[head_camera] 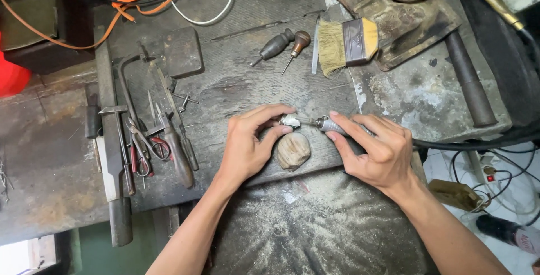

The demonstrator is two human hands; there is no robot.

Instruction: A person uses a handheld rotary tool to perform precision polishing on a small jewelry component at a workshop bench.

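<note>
My left hand (247, 145) pinches a small silvery metal piece (290, 121) between thumb and fingers, just above a rounded wooden peg (292, 150) at the bench's front edge. My right hand (378, 150) grips a slim rotary handpiece (332, 125) like a pen, its thin bit pointing left at the metal piece. A black flexible cable (478, 143) runs from the handpiece off to the right.
Pliers, saw frame, files and scissors (147, 145) lie at the left of the worn bench. Two wooden-handled gravers (287, 44) and a flat brush (347, 43) lie behind. A hammer (469, 81) rests on the right block. A dusty catch tray (315, 224) is below; orange cable (112, 13) behind.
</note>
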